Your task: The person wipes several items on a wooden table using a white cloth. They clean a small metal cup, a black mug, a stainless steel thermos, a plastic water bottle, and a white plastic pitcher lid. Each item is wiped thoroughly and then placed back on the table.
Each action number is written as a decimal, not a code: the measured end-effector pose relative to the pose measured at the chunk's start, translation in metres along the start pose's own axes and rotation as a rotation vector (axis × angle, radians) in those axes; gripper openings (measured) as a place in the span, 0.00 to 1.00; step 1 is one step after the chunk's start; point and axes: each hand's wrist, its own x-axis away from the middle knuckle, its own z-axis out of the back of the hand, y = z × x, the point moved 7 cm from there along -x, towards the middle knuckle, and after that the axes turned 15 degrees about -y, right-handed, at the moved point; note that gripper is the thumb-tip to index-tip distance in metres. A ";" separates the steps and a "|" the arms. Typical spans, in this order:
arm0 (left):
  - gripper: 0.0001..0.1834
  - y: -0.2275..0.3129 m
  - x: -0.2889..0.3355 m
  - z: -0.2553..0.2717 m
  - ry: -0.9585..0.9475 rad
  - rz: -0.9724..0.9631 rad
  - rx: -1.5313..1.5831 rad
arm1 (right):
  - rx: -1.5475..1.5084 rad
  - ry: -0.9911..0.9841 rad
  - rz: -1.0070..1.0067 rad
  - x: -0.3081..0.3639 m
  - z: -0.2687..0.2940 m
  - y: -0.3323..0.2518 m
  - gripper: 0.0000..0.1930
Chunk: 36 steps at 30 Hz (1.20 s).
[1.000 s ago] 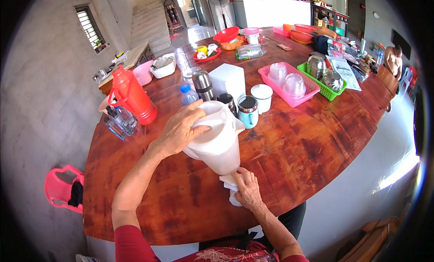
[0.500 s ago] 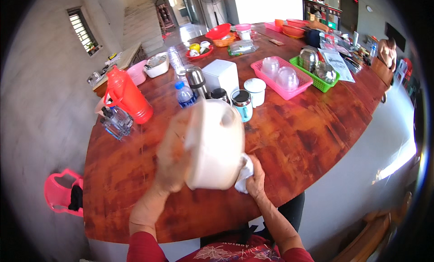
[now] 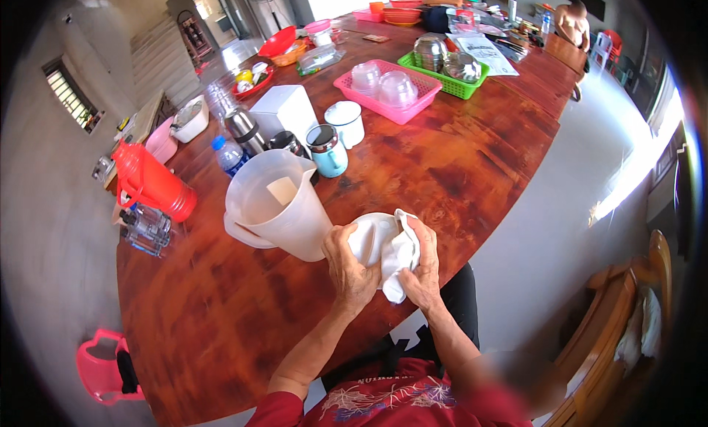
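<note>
Close to the near edge of the table, my left hand grips the rim of a round white lid. My right hand is closed on a crumpled white cloth, pressing it against the lid's right side. Part of the lid is hidden under the cloth and fingers. Just left of my hands, a translucent white plastic pitcher rests on the table, its open mouth showing and its handle toward the left. Behind it are a light blue mug with a dark lid and a white enamel mug.
The brown wooden table also carries a red thermos jug, clear bottles, a steel flask and a white box. Farther back stand a pink basket and a green basket of clear containers. Another person is far right.
The pitcher has left my left hand and now sits on the table. My left hand has taken hold of the white lid, and the cloth in my right hand now touches it. The view has shifted right.
</note>
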 end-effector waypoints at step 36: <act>0.20 -0.098 0.013 -0.073 -0.095 0.397 1.470 | 0.744 -0.416 0.093 0.021 -0.018 0.004 0.23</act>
